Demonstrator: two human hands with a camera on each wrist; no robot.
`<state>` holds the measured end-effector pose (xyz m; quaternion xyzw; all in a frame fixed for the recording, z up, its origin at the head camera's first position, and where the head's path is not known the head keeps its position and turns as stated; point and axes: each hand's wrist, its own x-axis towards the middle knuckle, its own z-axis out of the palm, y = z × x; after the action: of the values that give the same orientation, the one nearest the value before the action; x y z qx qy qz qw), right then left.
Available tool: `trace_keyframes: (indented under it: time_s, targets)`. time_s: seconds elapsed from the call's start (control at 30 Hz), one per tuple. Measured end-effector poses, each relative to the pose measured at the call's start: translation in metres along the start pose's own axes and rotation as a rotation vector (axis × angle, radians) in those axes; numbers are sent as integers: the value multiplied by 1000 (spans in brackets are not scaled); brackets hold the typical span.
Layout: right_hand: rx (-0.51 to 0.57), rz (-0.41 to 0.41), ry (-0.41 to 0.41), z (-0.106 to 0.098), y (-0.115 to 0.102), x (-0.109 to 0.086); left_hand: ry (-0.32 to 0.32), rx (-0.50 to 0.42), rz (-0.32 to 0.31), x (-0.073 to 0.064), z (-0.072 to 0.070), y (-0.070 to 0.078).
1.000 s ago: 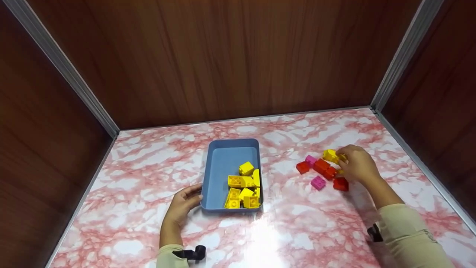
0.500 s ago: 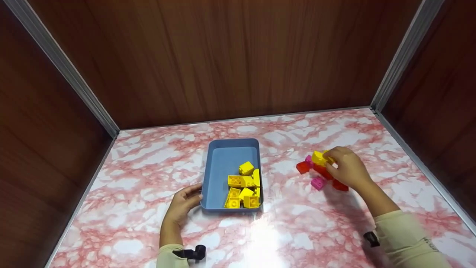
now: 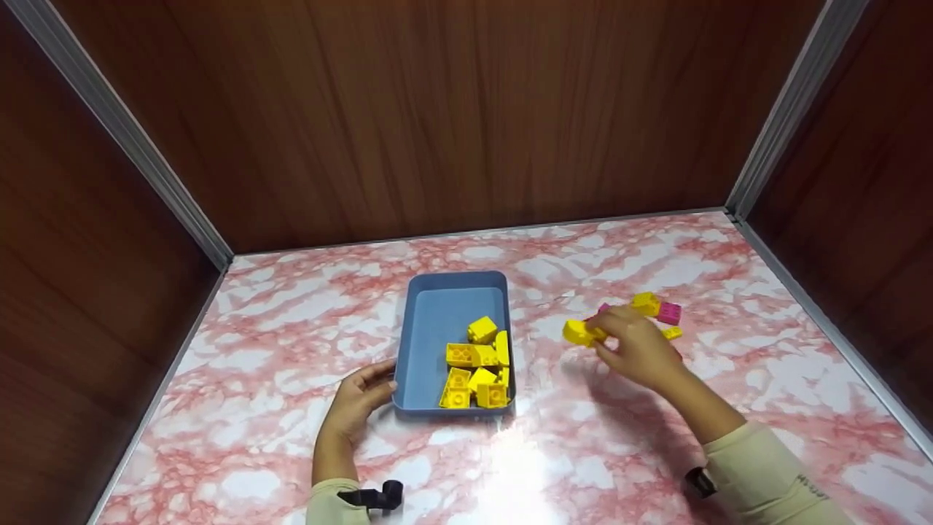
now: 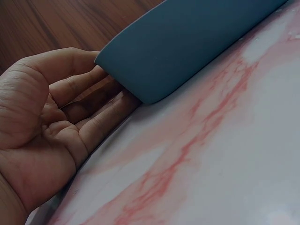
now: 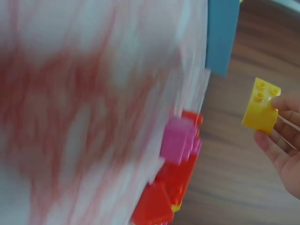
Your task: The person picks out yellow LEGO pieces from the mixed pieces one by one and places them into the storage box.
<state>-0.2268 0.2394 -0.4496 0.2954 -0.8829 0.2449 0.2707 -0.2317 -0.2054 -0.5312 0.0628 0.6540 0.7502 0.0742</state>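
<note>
My right hand (image 3: pixel 638 346) pinches a yellow toy brick (image 3: pixel 578 332) between thumb and fingers, in the air to the left of a loose pile. In the right wrist view, this yellow brick (image 5: pixel 262 105) shows its round studs and a curved side. My left hand (image 3: pixel 355 405) rests against the left wall of a blue tray (image 3: pixel 414 343), its fingertips at the rim and outer side. Close up in the left wrist view, the fingers (image 4: pixel 110 117) lie fairly straight against the tray wall (image 4: pixel 187 51). Several yellow bricks (image 3: pixel 482 356) lie in the tray's right half.
Partly behind the right hand lies the pile, with a yellow brick (image 3: pixel 645 303) and a pink brick (image 3: pixel 669 313) at its far side. Red bricks (image 5: pixel 154 206) show from the right wrist. Wood-grain panels (image 3: pixel 466 131) enclose the marbled tabletop (image 3: pixel 277 350).
The right hand has lifted the yellow brick and carried it left over the pile toward the tray. The left hand and tray have stayed in place.
</note>
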Motion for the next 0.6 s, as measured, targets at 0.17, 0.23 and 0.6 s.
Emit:
trace_keyframes:
  time_s: [0.17,0.23,0.6]
  targets:
    - [46,-35,-40,18,-18,4,4,11,-18,-1,0,0]
    - [58,-40,-69,25,-26,6,6,13,-22,-2,0,0]
    - [99,-161,-125,57,-63,28,18,2,-6,-2,1,1]
